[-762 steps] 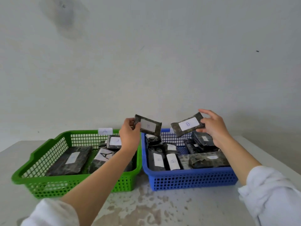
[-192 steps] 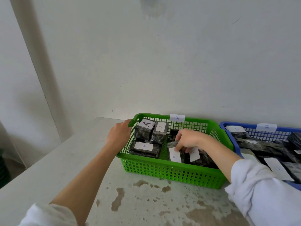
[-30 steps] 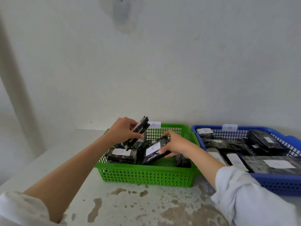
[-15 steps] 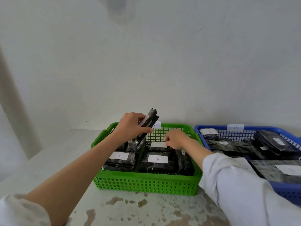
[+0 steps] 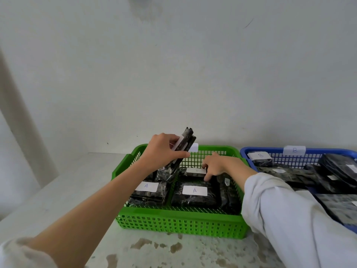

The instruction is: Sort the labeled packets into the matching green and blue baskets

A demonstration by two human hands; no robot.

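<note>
Since half a second ago the right hand [image 5: 218,165] has dropped from the far row onto the flat packets, and the left hand [image 5: 164,152] has barely shifted. Left grip: fingers and thumb are pressed around a small stack of packets [image 5: 176,157], held on edge and tilted, its lower end resting among the others in the green basket [image 5: 181,225]; probably it is held up to keep a gap open while the row below is tidied. Right grip: the fingers are loosely spread and hold nothing, fingertips pressing down on a dark packet behind the one labelled A [image 5: 194,190], seemingly to seat it flat. Another A packet [image 5: 146,186] lies flat at the left, and one stands on edge against the right wall. A white tag is clipped to the basket's far rim, mostly hidden by the stack. Just beside it on the right, the blue basket [image 5: 249,151] carries a B tag [image 5: 294,150] and is packed with B packets [image 5: 259,158]. Nothing loose lies outside, so the sorting looks nearly done. Both baskets sit on a pale tabletop [image 5: 58,190] with brownish worn patches near the front, pushed close to a plain whitish wall [image 5: 173,74] with a faint grey stain high up.
</note>
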